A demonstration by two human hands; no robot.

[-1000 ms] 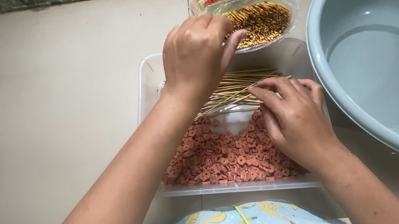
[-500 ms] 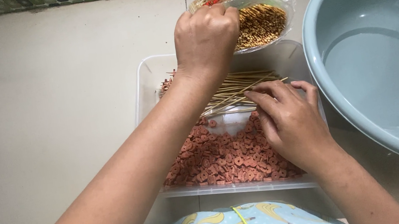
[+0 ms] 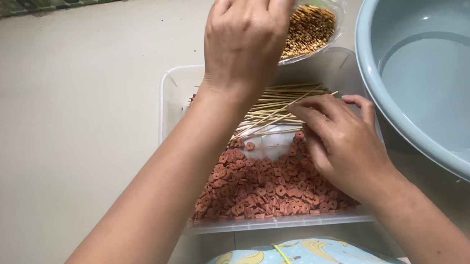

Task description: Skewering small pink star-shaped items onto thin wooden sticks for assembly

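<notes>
Nearest us, our right hand (image 3: pixel 343 143) stays low in the clear plastic tray (image 3: pixel 165 108), fingers pinching thin bamboo skewers (image 3: pixel 281 103) above reddish-brown ring-shaped slices (image 3: pixel 256 188). Farther off, our left hand (image 3: pixel 245 36) has lifted, fingers bunched together, over the plastic-wrapped bowl of finished sticks (image 3: pixel 310 29).

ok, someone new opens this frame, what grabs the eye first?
Probably the heap of small reddish-brown ring-shaped pieces filling the near end of the clear plastic tray, with a bundle of thin bamboo skewers lying across it behind them. The right hand rests on the pieces and skewers, while the left hand is raised over a plastic tub of golden-brown bits at the far end. A big grey-blue basin fills the right side.
</notes>
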